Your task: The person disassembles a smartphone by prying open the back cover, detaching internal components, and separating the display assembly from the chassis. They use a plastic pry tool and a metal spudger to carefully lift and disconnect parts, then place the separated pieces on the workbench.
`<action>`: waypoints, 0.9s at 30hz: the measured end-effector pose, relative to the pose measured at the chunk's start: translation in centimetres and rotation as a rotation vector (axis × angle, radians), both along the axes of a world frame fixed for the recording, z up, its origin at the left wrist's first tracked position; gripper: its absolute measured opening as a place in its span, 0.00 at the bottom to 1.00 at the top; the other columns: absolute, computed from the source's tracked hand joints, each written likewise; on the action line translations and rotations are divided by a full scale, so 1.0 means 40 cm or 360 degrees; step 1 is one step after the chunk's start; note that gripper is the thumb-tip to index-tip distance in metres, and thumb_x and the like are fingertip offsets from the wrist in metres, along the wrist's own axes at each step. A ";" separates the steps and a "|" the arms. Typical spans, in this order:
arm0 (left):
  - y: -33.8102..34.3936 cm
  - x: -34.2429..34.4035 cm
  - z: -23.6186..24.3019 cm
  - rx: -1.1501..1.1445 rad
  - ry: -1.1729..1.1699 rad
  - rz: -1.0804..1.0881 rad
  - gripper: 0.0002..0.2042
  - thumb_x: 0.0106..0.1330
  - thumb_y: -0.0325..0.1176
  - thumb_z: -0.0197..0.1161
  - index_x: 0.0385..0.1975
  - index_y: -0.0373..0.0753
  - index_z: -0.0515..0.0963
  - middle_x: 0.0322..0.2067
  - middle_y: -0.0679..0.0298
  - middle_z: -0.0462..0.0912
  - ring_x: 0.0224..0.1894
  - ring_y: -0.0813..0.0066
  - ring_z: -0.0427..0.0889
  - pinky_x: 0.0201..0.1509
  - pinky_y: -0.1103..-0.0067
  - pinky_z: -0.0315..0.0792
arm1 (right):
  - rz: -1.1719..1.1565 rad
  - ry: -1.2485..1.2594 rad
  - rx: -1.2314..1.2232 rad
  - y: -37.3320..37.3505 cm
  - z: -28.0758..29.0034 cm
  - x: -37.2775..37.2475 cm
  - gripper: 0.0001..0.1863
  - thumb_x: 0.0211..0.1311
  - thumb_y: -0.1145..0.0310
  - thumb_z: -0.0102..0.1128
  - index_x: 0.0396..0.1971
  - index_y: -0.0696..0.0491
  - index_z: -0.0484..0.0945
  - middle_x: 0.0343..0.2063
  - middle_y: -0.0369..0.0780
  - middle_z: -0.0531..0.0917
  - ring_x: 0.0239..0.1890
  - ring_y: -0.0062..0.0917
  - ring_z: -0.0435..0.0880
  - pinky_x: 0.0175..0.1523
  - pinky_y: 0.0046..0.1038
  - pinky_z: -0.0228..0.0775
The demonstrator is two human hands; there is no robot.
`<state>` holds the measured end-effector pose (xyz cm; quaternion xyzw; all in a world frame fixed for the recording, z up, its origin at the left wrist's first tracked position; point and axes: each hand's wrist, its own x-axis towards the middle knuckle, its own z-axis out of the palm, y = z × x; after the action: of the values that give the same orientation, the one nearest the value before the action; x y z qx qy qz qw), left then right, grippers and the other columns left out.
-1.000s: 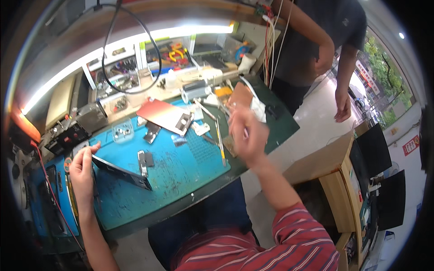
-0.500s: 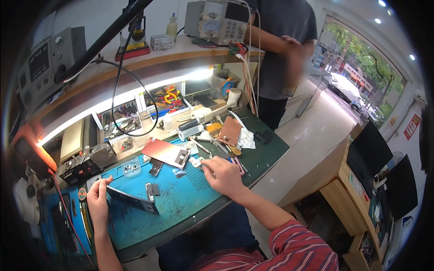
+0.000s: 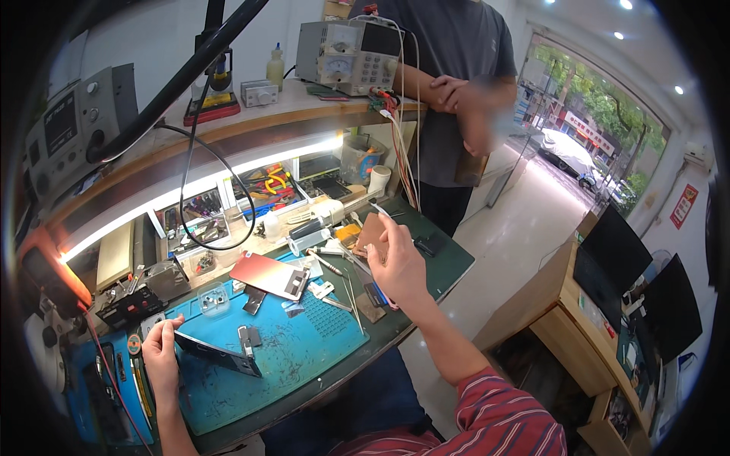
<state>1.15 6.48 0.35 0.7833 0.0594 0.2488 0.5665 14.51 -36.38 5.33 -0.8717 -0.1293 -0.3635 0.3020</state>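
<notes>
My left hand (image 3: 160, 346) pinches the upper left corner of a dark phone (image 3: 217, 354), which is tilted up on its edge on the blue work mat (image 3: 304, 361). Small grey and black parts (image 3: 249, 337) are at its right end. My right hand (image 3: 399, 262) is reached out over the bench's right side, thumb and index finger apart. By its index fingertip lies a thin white stick-like tool with a dark tip (image 3: 378, 207). Partly behind the hand is a brown phone back panel (image 3: 369, 234). Tweezers (image 3: 353, 304) lie on the mat's right edge.
A red-to-white phone back cover (image 3: 266, 273) and a clear box of small parts (image 3: 214, 299) lie at the mat's far side. Beyond are trays of pliers (image 3: 274, 182) and a lit shelf. A black cable (image 3: 182, 190) loops overhead. Another person (image 3: 449, 91) stands behind the bench.
My right hand has moved from the mat's far right part, away and to the right, to the brown panel. Tweezers now show lying on the mat. The left hand keeps its hold on the phone.
</notes>
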 end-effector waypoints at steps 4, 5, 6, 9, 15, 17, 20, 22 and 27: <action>0.017 -0.006 -0.011 -0.0022 -0.0042 -0.0015 0.15 0.80 0.34 0.54 0.43 0.27 0.83 0.45 0.55 0.89 0.50 0.72 0.84 0.62 0.75 0.72 | 0.0139 -0.0046 0.0221 0.016 0.049 -0.008 0.04 0.63 0.74 0.63 0.35 0.57 0.77 0.24 0.37 0.73 0.22 0.28 0.71 0.30 0.30 0.69; 0.023 -0.009 -0.014 -0.0010 -0.0055 -0.0009 0.15 0.80 0.34 0.54 0.43 0.27 0.83 0.45 0.55 0.89 0.50 0.72 0.84 0.62 0.75 0.72 | 0.0218 0.0016 0.0276 0.020 0.066 -0.018 0.06 0.63 0.75 0.62 0.26 0.58 0.77 0.20 0.37 0.72 0.19 0.28 0.69 0.28 0.30 0.67; 0.019 -0.005 -0.011 0.0006 -0.0033 -0.0005 0.15 0.80 0.34 0.54 0.43 0.27 0.84 0.45 0.55 0.89 0.50 0.72 0.84 0.61 0.76 0.72 | 0.0424 -0.0272 0.0256 0.034 0.085 -0.067 0.12 0.61 0.76 0.62 0.20 0.57 0.70 0.17 0.37 0.69 0.17 0.27 0.66 0.25 0.30 0.64; 0.002 -0.017 0.016 0.0031 -0.0023 0.0025 0.14 0.79 0.32 0.55 0.44 0.28 0.84 0.45 0.56 0.89 0.49 0.73 0.85 0.59 0.77 0.73 | 0.1572 -0.0842 0.0113 0.116 0.083 -0.170 0.18 0.52 0.77 0.66 0.13 0.51 0.65 0.15 0.35 0.67 0.13 0.25 0.62 0.19 0.31 0.55; -0.014 0.008 0.000 -0.0043 -0.0092 0.0010 0.13 0.78 0.31 0.56 0.42 0.29 0.85 0.42 0.59 0.90 0.45 0.77 0.84 0.55 0.81 0.73 | 0.1620 -0.0402 -0.0238 0.223 -0.094 -0.192 0.23 0.54 0.74 0.67 0.10 0.50 0.61 0.11 0.34 0.64 0.12 0.27 0.69 0.18 0.31 0.60; -0.013 0.002 0.001 -0.0047 -0.0076 0.0025 0.13 0.78 0.31 0.56 0.42 0.29 0.85 0.42 0.59 0.89 0.45 0.78 0.84 0.54 0.81 0.73 | 0.1579 -0.0354 -0.0232 0.230 -0.103 -0.194 0.23 0.54 0.74 0.67 0.10 0.50 0.62 0.10 0.35 0.63 0.12 0.28 0.68 0.17 0.32 0.60; -0.006 -0.002 0.004 -0.0012 -0.0035 0.0026 0.13 0.78 0.31 0.56 0.42 0.28 0.85 0.42 0.59 0.89 0.46 0.78 0.84 0.55 0.81 0.73 | 0.1462 -0.0303 -0.0221 0.212 -0.115 -0.174 0.22 0.56 0.72 0.68 0.10 0.50 0.64 0.11 0.35 0.66 0.12 0.28 0.70 0.18 0.32 0.61; -0.008 0.002 0.002 -0.0008 -0.0047 0.0022 0.13 0.78 0.31 0.55 0.42 0.28 0.85 0.42 0.59 0.89 0.46 0.77 0.84 0.55 0.81 0.73 | 0.1351 -0.0424 -0.0123 0.206 -0.098 -0.168 0.20 0.58 0.72 0.69 0.12 0.50 0.67 0.11 0.35 0.69 0.13 0.28 0.71 0.18 0.32 0.61; -0.004 0.001 -0.006 -0.0032 -0.0073 0.0008 0.14 0.79 0.32 0.55 0.41 0.28 0.84 0.43 0.57 0.89 0.48 0.74 0.84 0.57 0.79 0.73 | 0.0955 -0.0412 0.0479 0.133 -0.009 -0.108 0.14 0.64 0.79 0.58 0.16 0.58 0.74 0.11 0.36 0.72 0.13 0.21 0.74 0.20 0.25 0.64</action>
<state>1.20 6.31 0.10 0.7716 0.0509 0.2674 0.5749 10.17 -31.05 4.99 -0.6875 -0.3619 -0.3810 0.5013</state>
